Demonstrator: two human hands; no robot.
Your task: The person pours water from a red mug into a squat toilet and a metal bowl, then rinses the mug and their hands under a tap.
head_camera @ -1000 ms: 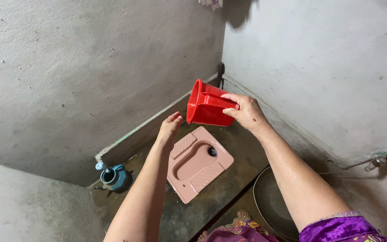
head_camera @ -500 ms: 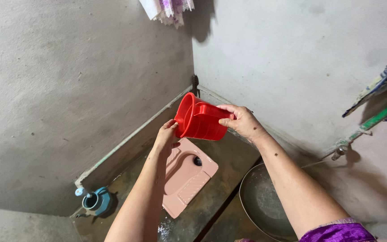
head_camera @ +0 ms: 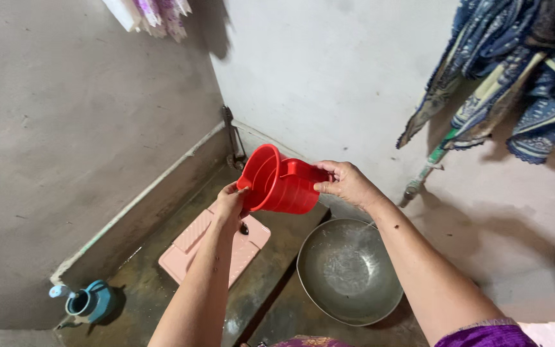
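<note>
head view: red mug point(head_camera: 281, 187) held tilted in mid-air above pink squat pan point(head_camera: 210, 247), just left of metal basin point(head_camera: 349, 270). right hand point(head_camera: 348, 184) closed around handle side; left hand point(head_camera: 229, 204) fingers curled against rim. blue jug point(head_camera: 88, 302) well apart by wall.

You are in a small home washroom with bare grey walls. A pink squat toilet point(head_camera: 213, 252) is set in the wet floor at 7 o'clock. A metal basin point(head_camera: 349, 272) sits at 5 o'clock. Clothes point(head_camera: 515, 77) hang at 2 o'clock.
</note>
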